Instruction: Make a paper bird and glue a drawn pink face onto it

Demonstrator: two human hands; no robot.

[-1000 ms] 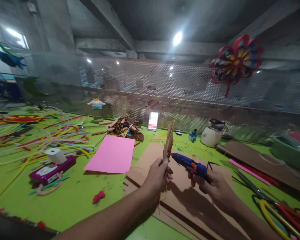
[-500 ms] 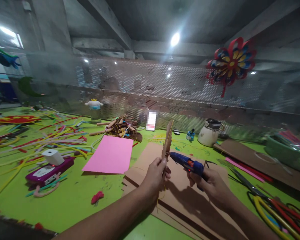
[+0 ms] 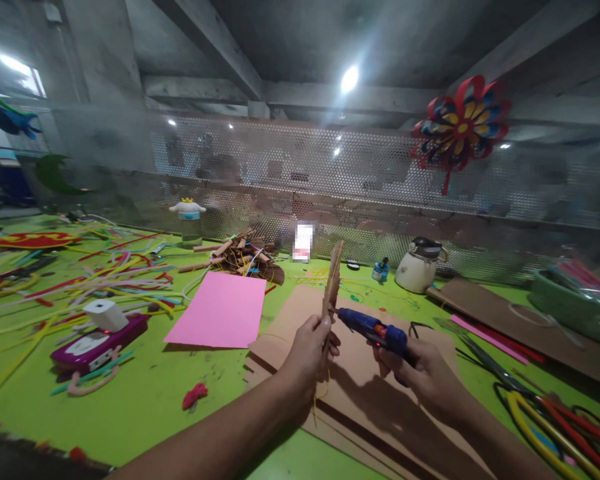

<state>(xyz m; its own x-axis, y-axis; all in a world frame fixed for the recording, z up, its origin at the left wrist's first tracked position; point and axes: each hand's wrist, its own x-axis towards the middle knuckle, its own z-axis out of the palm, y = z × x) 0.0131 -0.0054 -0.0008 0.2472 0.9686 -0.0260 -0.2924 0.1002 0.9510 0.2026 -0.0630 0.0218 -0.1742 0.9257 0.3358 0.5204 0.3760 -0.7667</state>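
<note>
Upright in my left hand (image 3: pixel 313 347) is a narrow brown cardboard piece (image 3: pixel 333 277) with a ragged edge, pinched between thumb and fingers. A thin yellow string (image 3: pixel 316 408) dangles below that hand. My right hand (image 3: pixel 425 373) is wrapped around a dark blue hot glue gun (image 3: pixel 373 328), whose small light glows red. The gun's nozzle points left and meets, or nearly meets, the cardboard just above my left thumb. Beneath both hands lies a stack of brown cardboard sheets (image 3: pixel 293 317); my arms hide part of it.
Pink paper (image 3: pixel 223 310) and a purple power strip (image 3: pixel 100 343) lie left on the green table (image 3: pixel 150 413). Behind are rolled cardboard scraps (image 3: pixel 245 253), a blue bottle (image 3: pixel 381 270) and a white jug (image 3: pixel 418 268). Scissors (image 3: pixel 500 367) and a green basin (image 3: pixel 560 300) occupy the right.
The glue gun and the cardboard piece have shifted very slightly left. Both hands keep the same hold.
</note>
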